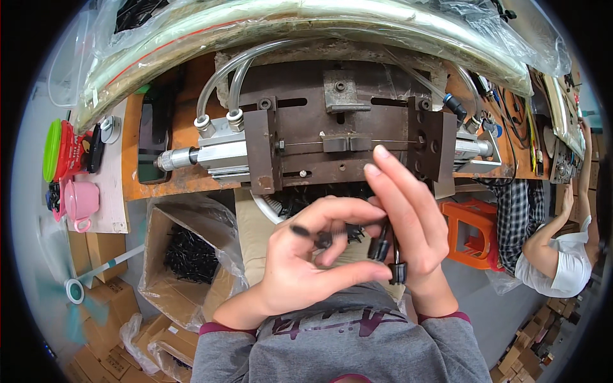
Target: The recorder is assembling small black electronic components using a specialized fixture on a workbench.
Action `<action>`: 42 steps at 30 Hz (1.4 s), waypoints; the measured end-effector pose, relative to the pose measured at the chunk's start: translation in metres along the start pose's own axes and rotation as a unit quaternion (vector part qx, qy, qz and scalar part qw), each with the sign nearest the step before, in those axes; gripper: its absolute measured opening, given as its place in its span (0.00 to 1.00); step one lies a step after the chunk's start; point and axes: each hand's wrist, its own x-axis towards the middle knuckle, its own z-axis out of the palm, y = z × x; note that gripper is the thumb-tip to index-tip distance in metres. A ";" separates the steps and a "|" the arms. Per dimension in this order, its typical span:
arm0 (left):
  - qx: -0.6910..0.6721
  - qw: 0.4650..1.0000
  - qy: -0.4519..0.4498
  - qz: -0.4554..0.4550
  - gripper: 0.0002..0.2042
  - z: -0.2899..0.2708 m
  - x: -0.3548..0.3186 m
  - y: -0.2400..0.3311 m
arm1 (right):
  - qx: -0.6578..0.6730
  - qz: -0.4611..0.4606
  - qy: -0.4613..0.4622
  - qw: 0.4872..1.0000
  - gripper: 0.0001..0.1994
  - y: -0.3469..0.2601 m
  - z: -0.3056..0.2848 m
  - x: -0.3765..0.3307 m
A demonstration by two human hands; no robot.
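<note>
My two hands meet in front of the bench fixture. My left hand (306,255) is curled round small black plastic parts with thin stems; one black piece (299,230) sticks out behind its fingers, smeared by motion. Between the hands, a ribbed black cylinder (379,249) sits near my left thumb. Another black end piece (398,274) on a thin stem hangs by the thumb tip, against my right palm. My right hand (412,223) has its index and middle fingers stretched toward the fixture, while its thumb is hidden behind the parts.
The dark metal fixture (306,169) carries an air cylinder (220,153) at each end, with clear hoses and a thin wire across. At left stand an open carton (169,297) of black parts and a fan (75,291). A person (552,262) sits at right beyond an orange stool (469,226).
</note>
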 end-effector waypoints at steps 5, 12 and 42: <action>0.035 0.997 0.072 -0.001 0.24 0.002 -0.001 0.004 | 0.030 0.020 0.017 0.999 0.21 0.002 0.002 -0.001; 0.449 0.859 0.103 0.224 0.15 -0.005 0.013 -0.016 | 0.063 0.109 0.084 0.988 0.13 0.006 -0.009 -0.001; 0.329 0.917 0.042 0.221 0.15 -0.003 0.010 0.005 | -0.023 0.083 0.068 0.994 0.18 0.010 0.000 -0.003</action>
